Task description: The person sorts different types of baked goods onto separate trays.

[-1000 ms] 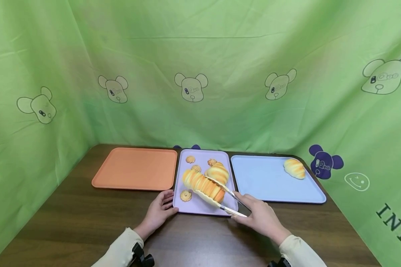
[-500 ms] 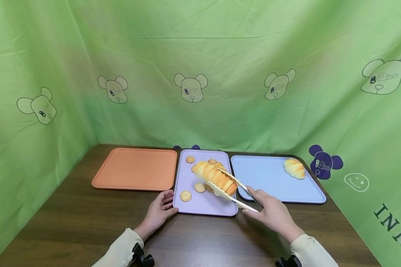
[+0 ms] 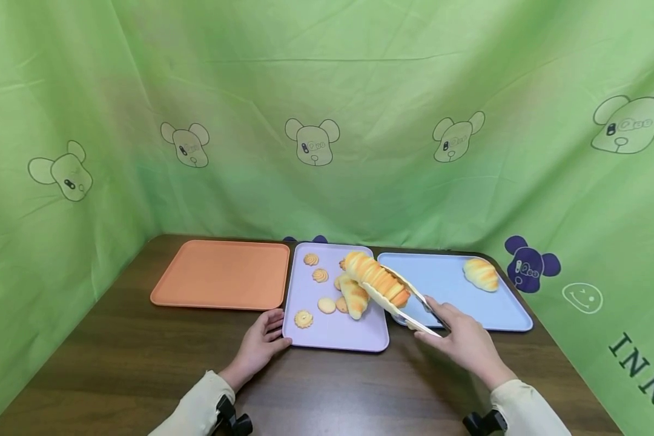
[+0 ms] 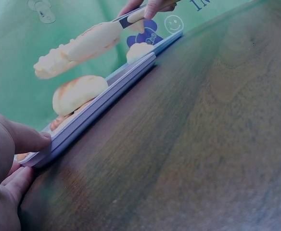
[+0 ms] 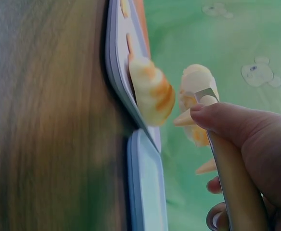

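My right hand (image 3: 469, 342) grips a pair of tongs (image 3: 418, 324) with white tips, their arms closed around a long ridged bread roll (image 3: 375, 274). In the left wrist view the roll (image 4: 75, 50) hangs above the trays, apart from them. My left hand (image 3: 256, 346) holds the near left corner of the purple tray (image 3: 327, 339), thumb and fingers on its rim. A smaller crescent-shaped bread (image 3: 354, 298) lies on that tray, and the right wrist view shows this bread (image 5: 152, 91) below the tongs. Several cookies (image 3: 303, 319) are around it, some partly hidden.
An orange tray (image 3: 223, 275) lies to the left. On the right stands a blue tray (image 3: 436, 290) with one bread roll (image 3: 481, 274) near its far right corner. All three trays rest on a dark wooden table (image 3: 142, 357), before a green curtain (image 3: 240, 200).
My right hand has raised the long roll in the tongs and moved it right, toward the blue tray. This uncovers the smaller bread and some cookies. My left hand stays put.
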Action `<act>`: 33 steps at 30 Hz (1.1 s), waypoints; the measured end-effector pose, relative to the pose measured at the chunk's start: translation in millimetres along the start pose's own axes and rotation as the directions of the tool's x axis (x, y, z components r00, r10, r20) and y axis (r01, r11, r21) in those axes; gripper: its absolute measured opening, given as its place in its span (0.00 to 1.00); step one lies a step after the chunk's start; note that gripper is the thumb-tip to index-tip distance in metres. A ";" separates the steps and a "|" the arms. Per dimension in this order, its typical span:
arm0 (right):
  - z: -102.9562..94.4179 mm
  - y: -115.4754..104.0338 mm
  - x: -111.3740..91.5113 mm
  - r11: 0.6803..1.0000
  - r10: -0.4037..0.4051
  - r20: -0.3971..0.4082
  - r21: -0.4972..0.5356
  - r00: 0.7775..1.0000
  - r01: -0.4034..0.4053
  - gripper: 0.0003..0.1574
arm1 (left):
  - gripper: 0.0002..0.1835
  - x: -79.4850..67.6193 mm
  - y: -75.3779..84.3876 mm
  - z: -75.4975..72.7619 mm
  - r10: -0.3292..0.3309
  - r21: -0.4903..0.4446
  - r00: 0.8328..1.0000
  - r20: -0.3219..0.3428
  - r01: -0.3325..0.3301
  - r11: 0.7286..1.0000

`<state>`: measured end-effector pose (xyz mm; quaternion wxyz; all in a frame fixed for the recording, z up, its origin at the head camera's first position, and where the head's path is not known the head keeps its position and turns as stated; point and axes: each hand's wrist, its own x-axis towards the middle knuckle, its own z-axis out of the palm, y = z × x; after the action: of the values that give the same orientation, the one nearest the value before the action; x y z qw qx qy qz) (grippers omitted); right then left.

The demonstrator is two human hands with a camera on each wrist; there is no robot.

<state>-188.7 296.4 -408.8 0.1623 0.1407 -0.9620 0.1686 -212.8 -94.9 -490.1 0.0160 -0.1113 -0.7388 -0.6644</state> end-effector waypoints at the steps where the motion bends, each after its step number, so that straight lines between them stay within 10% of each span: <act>1: -0.6 1.9 0.1 1.000 0.007 0.002 -0.002 1.000 -0.007 0.50 | 0.32 0.2 -0.1 -0.1 0.002 0.001 1.000 0.000 -0.002 1.000; 33: -5.1 63.6 -5.7 0.978 0.204 0.092 -0.059 0.975 -0.199 0.54 | 0.32 0.5 -1.9 0.3 0.002 -0.007 1.000 0.000 -0.002 1.000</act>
<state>-202.9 357.0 -424.0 0.1007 0.0462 -0.9820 0.1531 -213.6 -94.7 -491.9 0.0163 -0.1118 -0.7362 -0.6672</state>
